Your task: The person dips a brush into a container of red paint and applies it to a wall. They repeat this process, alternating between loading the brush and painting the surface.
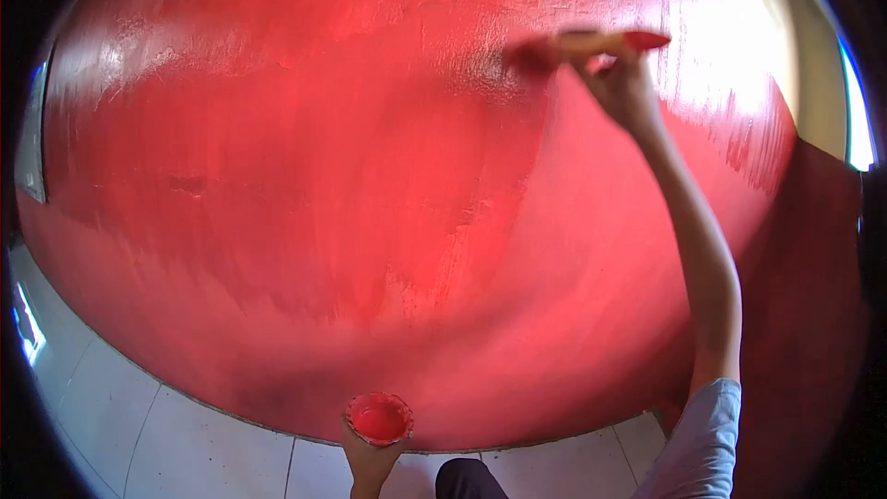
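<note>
My right hand (621, 83) is raised high against the red wall (323, 176), its fingers closed round the handle of a paintbrush (605, 42). The dark red bristles point left and lie at or very near the wall; motion blurs them, so contact is hard to judge. Glossy wet-looking paint shows around the brush, with duller red below. Low in the view, my left hand (371, 462) grips a small cup of red paint (380, 419) from below and the side. The cup's rim is smeared with red, and its opening faces up.
Pale floor tiles (212, 448) run along the wall's foot. A cream wall area (818, 65) borders the red at upper right, with a darker red adjoining wall (804, 314) beneath. My dark-clothed knee (469, 479) shows at the bottom. A light-edged opening (857, 111) stands far right.
</note>
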### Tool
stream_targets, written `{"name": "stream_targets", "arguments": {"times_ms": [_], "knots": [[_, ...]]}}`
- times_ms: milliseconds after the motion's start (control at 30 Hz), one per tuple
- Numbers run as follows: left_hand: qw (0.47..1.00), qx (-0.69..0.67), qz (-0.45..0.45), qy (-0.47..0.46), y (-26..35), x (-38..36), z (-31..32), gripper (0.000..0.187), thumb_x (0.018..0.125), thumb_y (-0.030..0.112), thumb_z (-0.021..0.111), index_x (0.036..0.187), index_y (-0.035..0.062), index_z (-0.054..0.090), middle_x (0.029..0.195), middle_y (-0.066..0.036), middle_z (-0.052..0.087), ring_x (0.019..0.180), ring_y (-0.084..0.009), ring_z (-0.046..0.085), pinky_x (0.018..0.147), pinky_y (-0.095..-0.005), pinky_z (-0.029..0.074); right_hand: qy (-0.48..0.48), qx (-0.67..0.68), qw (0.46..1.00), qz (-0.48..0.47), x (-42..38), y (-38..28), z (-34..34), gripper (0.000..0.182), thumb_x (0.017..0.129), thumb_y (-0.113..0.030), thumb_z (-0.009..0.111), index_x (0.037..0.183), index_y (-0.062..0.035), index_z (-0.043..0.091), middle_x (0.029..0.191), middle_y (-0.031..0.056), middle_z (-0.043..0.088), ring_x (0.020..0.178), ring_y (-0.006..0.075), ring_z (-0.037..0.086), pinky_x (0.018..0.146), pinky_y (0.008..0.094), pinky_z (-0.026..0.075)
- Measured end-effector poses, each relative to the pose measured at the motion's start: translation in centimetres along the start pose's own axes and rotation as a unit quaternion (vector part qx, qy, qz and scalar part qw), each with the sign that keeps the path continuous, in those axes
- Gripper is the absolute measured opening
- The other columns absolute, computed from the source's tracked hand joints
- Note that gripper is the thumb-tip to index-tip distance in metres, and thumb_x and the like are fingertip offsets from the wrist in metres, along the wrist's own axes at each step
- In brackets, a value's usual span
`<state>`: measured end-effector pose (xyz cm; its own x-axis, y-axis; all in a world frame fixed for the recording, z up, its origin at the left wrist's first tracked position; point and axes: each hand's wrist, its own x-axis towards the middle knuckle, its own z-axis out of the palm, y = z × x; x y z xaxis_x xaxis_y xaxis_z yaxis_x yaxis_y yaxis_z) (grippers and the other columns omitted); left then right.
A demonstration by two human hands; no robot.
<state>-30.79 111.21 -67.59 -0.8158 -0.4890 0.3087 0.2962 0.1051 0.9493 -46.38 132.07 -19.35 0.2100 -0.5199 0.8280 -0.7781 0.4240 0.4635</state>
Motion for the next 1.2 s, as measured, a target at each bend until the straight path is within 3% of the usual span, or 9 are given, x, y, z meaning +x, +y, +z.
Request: {"name": "stream_targets", "arguments": {"times_ms": [133,167,367,500,633,700,967,1033,1200], "knots": [[1.0,-0.003,-0.001,-0.009,0.8,0.0,0.2,0.093,0.048,0.018,0.09,0.124,0.0057,0.038,0.118,-0.014,0.052,0.106,-0.0289,0.056,0.086,-0.0392,0.05,0.074,-0.076,0.994,0.022,1.1,-1.3,-0.6,0.019,0.081,-0.008,0.065,0.099,-0.0111,0.069,0.098,0.0056,0.069,0.079,0.0166,0.066,0.067,0.0304,0.053],[1.0,-0.001,0.007,-0.012,0.1,-0.2,0.1,0.093,0.048,0.018,0.09,0.124,0.0055,0.038,0.118,-0.014,0.052,0.106,-0.0287,0.056,0.086,-0.0391,0.05,-0.022,-0.185,0.978,-0.096,-1.9,0.8,-0.6,0.027,0.077,-0.006,0.064,0.104,-0.0116,0.068,0.1,0.0062,0.068,0.083,0.0215,0.066,0.071,0.0323,0.054],[0.999,0.015,0.041,-0.004,0.3,-0.2,-0.2,0.092,0.048,0.016,0.09,0.124,0.0042,0.039,0.118,-0.014,0.053,0.107,-0.0274,0.056,0.087,-0.0379,0.049,-0.352,0.087,0.931,-0.035,-18.6,-12.3,3.5,0.038,0.075,-0.01,0.066,0.113,-0.0174,0.065,0.111,0.0067,0.065,0.095,0.0212,0.065,0.078,0.0345,0.055],[0.999,0.037,0.024,0.016,1.0,-0.1,-0.1,0.09,0.049,0.015,0.09,0.123,0.0042,0.04,0.118,-0.014,0.053,0.107,-0.0281,0.055,0.089,-0.0387,0.048,-0.215,0.026,0.965,-0.151,-9.6,-6.3,3.4,0.032,0.078,-0.005,0.066,0.109,-0.013,0.067,0.114,0.0087,0.065,0.091,0.0196,0.067,0.073,0.0289,0.055],[1.0,0.023,0.0,0.009,1.7,-0.2,-0.3,0.09,0.049,0.016,0.09,0.123,0.0041,0.04,0.117,-0.014,0.054,0.106,-0.0282,0.056,0.089,-0.0393,0.047,0.094,-0.012,0.992,0.085,-1.4,-4.9,2.4,0.023,0.08,0.001,0.061,0.099,-0.0089,0.067,0.101,0.0049,0.069,0.072,0.0197,0.065,0.06,0.0267,0.051],[1.0,0.017,0.003,0.005,1.4,-0.3,-0.3,0.091,0.048,0.016,0.091,0.123,0.0041,0.04,0.116,-0.014,0.054,0.105,-0.0282,0.056,0.089,-0.0391,0.047,0.015,-0.199,0.972,-0.127,-3.3,-5.2,2.5,0.025,0.078,-0.001,0.064,0.101,-0.0097,0.067,0.099,0.0062,0.068,0.075,0.0232,0.065,0.062,0.0295,0.052],[0.999,0.005,0.037,0.004,1.5,0.1,-0.4,0.086,0.049,0.015,0.09,0.12,0.0035,0.043,0.115,-0.014,0.056,0.104,-0.0277,0.057,0.088,-0.0398,0.048,-0.425,0.12,0.896,-0.045,-20.2,-13.3,6.5,0.046,0.076,-0.014,0.066,0.122,-0.0189,0.06,0.115,0.0014,0.064,0.098,0.0194,0.064,0.082,0.0331,0.054],[0.999,0.01,0.039,-0.003,0.8,-0.1,-0.6,0.087,0.049,0.015,0.09,0.12,0.0034,0.043,0.116,-0.014,0.055,0.104,-0.0277,0.058,0.088,-0.0398,0.048,-0.263,0.084,0.955,-0.111,-13.2,-9.4,5.7,0.033,0.08,-0.005,0.064,0.112,-0.0134,0.065,0.11,0.0065,0.066,0.097,0.0233,0.065,0.082,0.0335,0.053],[0.999,0.008,0.004,-0.033,-0.1,-0.2,-0.6,0.088,0.049,0.017,0.091,0.121,0.0035,0.042,0.116,-0.014,0.055,0.106,-0.0278,0.057,0.088,-0.0396,0.047,0.098,0.02,0.99,0.097,-2.5,-4.9,3.4,0.017,0.083,-0.003,0.063,0.099,-0.0073,0.069,0.094,0.0083,0.069,0.078,0.0169,0.064,0.068,0.0263,0.051]]}}
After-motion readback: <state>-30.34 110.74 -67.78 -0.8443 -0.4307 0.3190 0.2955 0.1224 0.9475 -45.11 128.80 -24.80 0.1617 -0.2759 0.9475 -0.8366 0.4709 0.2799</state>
